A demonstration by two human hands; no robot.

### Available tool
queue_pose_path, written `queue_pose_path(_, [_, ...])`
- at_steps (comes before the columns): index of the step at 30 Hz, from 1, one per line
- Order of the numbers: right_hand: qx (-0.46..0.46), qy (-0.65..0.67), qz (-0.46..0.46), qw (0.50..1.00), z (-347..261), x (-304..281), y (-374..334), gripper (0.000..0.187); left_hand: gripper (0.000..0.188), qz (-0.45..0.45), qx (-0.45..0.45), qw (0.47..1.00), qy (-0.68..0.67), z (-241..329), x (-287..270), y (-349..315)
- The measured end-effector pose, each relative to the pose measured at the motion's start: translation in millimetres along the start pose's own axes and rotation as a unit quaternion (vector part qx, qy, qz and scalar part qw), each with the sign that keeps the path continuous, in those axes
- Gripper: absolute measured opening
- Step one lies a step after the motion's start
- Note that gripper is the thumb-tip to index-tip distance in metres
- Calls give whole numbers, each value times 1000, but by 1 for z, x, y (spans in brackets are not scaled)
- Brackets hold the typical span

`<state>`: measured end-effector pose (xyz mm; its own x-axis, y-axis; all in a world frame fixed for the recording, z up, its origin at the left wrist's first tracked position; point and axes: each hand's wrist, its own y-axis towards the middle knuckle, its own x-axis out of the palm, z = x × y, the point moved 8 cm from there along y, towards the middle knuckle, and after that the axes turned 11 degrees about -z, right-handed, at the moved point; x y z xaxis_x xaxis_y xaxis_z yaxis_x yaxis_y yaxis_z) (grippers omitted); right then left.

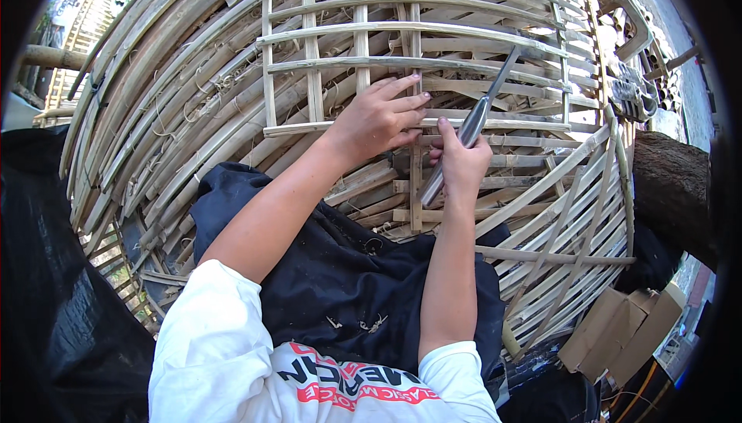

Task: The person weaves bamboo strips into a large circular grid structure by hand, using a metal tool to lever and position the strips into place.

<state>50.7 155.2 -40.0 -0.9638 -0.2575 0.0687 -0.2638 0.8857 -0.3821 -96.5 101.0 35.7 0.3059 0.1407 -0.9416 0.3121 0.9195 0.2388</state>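
A lattice of pale bamboo slats point(340, 33) lies in front of me on top of more bamboo strips. My left hand point(379, 115) rests on its near part, fingers spread toward an upright slat point(416, 44); it grips nothing that I can see. Just to the right, my right hand point(462, 162) is closed around the silver metal handle of a knife point(481, 114). Its narrow dark blade slants up and to the right over the lattice. The handle's butt sticks out below the hand, close to the lower end of the upright slat.
Long bent bamboo strips point(143, 75) are stacked on the left. A woven bamboo panel point(564, 230) is at the right, with a thick log point(671, 187) and an open cardboard box point(618, 334) beyond it. Dark cloth point(348, 268) covers my lap. Black sheeting point(54, 268) hangs at far left.
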Motion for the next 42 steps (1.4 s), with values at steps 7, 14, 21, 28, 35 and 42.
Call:
queue_pose_path(7, [-1, 41, 10, 999, 5, 5, 0, 32, 35, 7, 9, 1000, -23, -1, 3, -6])
queue_pose_path(14, [28, -33, -21, 999, 8, 3, -3, 30, 36, -3, 6, 1000, -23, -3, 0, -10])
queue_pose_path(21, [-103, 1, -42, 994, -29, 1, -21, 17, 36, 27, 3, 999, -41, -6, 2, -14])
queue_pose_path(28, [-179, -110, -135, 968, -34, 11, 6, 25, 38, 39, 0, 997, -72, -6, 3, -13])
queue_pose_path(35, [-229, -274, -154, 921, -50, 25, -2, 24, 43, 1, 11, 997, -76, -16, 5, -17])
queue_pose_path(42, [-235, -308, -137, 912, -53, 26, -6, 26, 41, 15, -2, 995, -100, -16, 5, -15])
